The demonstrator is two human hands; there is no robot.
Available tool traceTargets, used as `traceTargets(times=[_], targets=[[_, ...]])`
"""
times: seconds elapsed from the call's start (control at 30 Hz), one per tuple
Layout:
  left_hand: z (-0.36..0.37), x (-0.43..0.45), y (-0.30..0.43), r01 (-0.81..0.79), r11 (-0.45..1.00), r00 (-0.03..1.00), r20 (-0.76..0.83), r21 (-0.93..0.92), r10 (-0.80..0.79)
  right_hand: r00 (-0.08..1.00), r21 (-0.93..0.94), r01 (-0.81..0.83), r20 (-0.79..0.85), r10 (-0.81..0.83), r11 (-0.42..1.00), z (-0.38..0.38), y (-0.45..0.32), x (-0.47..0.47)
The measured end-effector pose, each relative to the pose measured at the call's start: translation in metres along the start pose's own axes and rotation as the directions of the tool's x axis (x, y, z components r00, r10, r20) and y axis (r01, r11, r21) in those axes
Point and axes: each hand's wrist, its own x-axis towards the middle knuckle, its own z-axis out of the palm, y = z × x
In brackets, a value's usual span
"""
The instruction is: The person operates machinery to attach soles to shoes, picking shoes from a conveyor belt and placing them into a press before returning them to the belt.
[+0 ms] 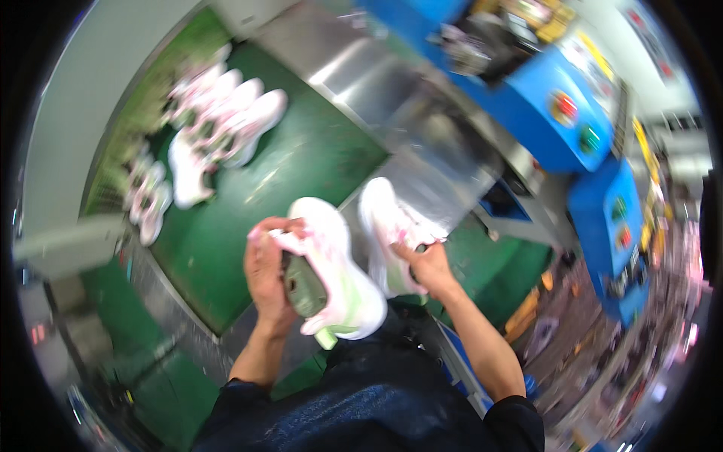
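My left hand (268,271) grips a white and pink sneaker (339,265) with pale green heel panels, its thumb and fingers at the collar. Dark olive lining shows through the shoe's opening. A second sneaker (381,220) of the same colours is held in my right hand (426,263), with the fingers hooked into its collar. Both shoes are above the front edge of the work area, close to my body, toes pointing away from me. Part of the second shoe's heel lies behind the first one. Motion blur softens the details.
A green conveyor-like surface (316,147) carries several similar sneakers (237,121) at the far left, under a pale machine housing (73,141). Bare sheet metal (435,147) adjoins it. On the right stands a blue machine (542,113) with red and green buttons; behind is a blurred workshop floor.
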Motion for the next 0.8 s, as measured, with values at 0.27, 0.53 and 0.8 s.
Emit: traceTargets(times=[0.27,0.53,0.8], targets=[[0.117,-0.047,-0.030,0.030,0.997,0.617,0.786,-0.072,0.038,0.853,0.092,0.285,-0.478,-0.209,0.954,-0.089,0.005,-0.235],[0.192,-0.321,-0.060,0.576,0.789,-0.355,0.935,0.213,0.006,0.245,0.423,0.414,-0.905,0.349,0.806,0.004,0.154,-0.530],[0.177,-0.515,-0.080,0.197,0.908,-0.889,0.458,0.370,0.006,-0.722,0.522,0.258,-0.455,0.522,0.813,0.132,0.273,-0.628]])
